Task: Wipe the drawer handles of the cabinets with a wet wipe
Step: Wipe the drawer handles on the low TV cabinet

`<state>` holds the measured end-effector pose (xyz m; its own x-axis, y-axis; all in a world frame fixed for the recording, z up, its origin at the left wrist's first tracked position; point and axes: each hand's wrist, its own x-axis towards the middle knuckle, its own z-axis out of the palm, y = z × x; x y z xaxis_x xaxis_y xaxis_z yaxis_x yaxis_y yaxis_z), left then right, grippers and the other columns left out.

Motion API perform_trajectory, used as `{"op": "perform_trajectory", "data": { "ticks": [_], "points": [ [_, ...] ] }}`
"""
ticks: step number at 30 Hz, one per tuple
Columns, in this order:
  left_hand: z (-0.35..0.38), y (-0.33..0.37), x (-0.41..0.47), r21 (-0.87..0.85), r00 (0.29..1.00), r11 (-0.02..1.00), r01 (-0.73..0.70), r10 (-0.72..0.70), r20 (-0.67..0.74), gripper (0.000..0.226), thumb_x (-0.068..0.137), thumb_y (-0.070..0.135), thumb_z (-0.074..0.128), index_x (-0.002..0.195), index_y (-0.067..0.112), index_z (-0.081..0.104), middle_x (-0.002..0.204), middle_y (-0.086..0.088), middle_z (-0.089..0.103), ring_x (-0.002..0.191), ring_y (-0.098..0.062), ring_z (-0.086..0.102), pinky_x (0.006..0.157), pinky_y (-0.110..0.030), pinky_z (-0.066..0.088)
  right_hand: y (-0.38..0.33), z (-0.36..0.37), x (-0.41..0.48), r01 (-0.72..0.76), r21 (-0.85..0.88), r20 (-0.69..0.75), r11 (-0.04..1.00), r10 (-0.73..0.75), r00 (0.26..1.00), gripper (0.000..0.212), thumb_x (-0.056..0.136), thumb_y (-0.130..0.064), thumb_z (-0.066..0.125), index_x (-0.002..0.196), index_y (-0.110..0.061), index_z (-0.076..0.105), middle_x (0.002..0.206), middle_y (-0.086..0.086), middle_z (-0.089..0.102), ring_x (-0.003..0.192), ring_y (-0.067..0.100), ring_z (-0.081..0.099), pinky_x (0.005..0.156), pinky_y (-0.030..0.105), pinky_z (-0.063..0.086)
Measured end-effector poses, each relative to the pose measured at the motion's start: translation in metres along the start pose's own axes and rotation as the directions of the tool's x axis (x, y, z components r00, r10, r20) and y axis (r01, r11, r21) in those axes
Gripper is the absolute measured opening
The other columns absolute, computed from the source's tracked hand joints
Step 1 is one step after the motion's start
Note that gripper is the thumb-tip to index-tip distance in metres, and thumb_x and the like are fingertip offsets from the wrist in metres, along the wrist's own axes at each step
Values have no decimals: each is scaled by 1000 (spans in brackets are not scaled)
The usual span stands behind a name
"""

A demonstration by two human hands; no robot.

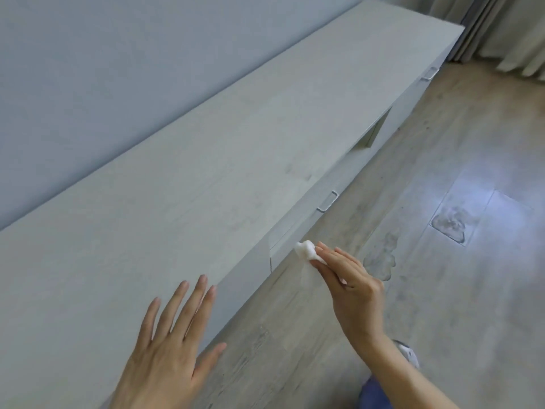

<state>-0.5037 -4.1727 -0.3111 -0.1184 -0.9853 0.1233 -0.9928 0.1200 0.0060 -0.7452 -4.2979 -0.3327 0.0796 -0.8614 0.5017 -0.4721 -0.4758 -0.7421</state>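
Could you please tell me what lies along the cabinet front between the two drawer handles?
In the head view, an open compartment lies between the nearer handle and the farther handle.

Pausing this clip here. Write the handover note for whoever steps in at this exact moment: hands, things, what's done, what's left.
Left hand: flat with fingers straight, resting on the cabinet top.
Right hand: holds the wet wipe at the near drawer front. Whether a handle sits under the wipe is hidden.
Middle handle and far handle: nothing touches them, and the picture does not show whether they have been wiped.
Left to do: finish this spot, then probably move along to those two handles.
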Motion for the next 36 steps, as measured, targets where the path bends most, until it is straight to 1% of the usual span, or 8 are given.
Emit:
{"op": "perform_trajectory", "data": {
  "ticks": [4, 7, 11, 15, 21, 25, 31, 36],
  "points": [
    [43, 83, 98, -58, 1000, 998, -18, 18, 6, 65, 95, 56, 21, 145, 16, 24, 151, -1, 25, 138, -21, 23, 110, -41, 16, 92, -39, 57, 81, 0, 196, 997, -80, 977, 33, 90, -38, 54, 95, -12, 74, 104, -12, 65, 110, -19, 48, 97, 9, 39],
    [91, 141, 163, -102, 997, 992, 68, -64, 45, 64, 94, 55, 22, 145, 17, 24, 152, 0, 25, 139, -20, 23, 110, -40, 18, 185, -57, 96, 200, -15, 346, 980, -183, 920, 23, 86, -27, 60, 94, -11, 74, 102, -5, 71, 105, -3, 59, 97, 15, 43],
    [158, 183, 226, -98, 981, 983, 155, -142, 130, 65, 96, 54, 20, 145, 13, 28, 153, -3, 27, 138, -24, 25, 111, -41, 16, 300, -63, 125, 297, -52, 437, 953, -246, 865, 22, 85, -25, 60, 94, -10, 74, 100, -1, 72, 98, 5, 62, 89, 24, 50],
    [217, 189, 258, -31, 952, 980, 197, -184, 243, 68, 96, 55, 15, 149, 11, 20, 156, -6, 19, 141, -25, 20, 113, -43, 12, 383, -39, 130, 283, -61, 484, 957, -219, 847, 23, 86, -24, 60, 96, -8, 74, 102, 2, 72, 95, 10, 67, 85, 34, 54],
    [324, 161, 286, 133, 939, 966, 221, -247, 240, 73, 93, 54, 24, 150, 12, 11, 157, -6, 10, 144, -22, 7, 114, -41, 4, 472, 36, 130, 423, 48, 414, 905, -403, 816, 21, 87, -18, 62, 100, -4, 72, 105, 8, 70, 100, 16, 66, 89, 36, 54],
    [396, 137, 302, 217, 924, 922, 321, -355, 144, 72, 94, 57, 20, 151, 14, 10, 158, -2, 6, 145, -20, 2, 116, -40, -1, 525, 102, 126, 575, 110, 346, 811, -573, 743, 19, 86, -10, 68, 102, -1, 71, 110, 11, 68, 106, 19, 64, 92, 38, 53],
    [423, 136, 306, 230, 919, 890, 394, -385, -84, 75, 92, 59, 22, 148, 9, 18, 154, -7, 19, 142, -29, 16, 114, -48, 10, 548, 153, 116, 569, 96, 142, 817, -577, 804, 20, 92, -17, 63, 107, -5, 69, 115, 8, 65, 112, 17, 60, 101, 39, 46],
    [419, 134, 306, 238, 925, 894, 379, -367, -94, 75, 94, 60, 18, 147, 7, 21, 153, -9, 22, 141, -31, 18, 114, -46, 10, 540, 157, 101, 590, 38, 188, 807, -585, 789, 32, 101, -29, 43, 121, -9, 59, 125, 6, 60, 122, 18, 53, 113, 43, 27]
  ]
}}
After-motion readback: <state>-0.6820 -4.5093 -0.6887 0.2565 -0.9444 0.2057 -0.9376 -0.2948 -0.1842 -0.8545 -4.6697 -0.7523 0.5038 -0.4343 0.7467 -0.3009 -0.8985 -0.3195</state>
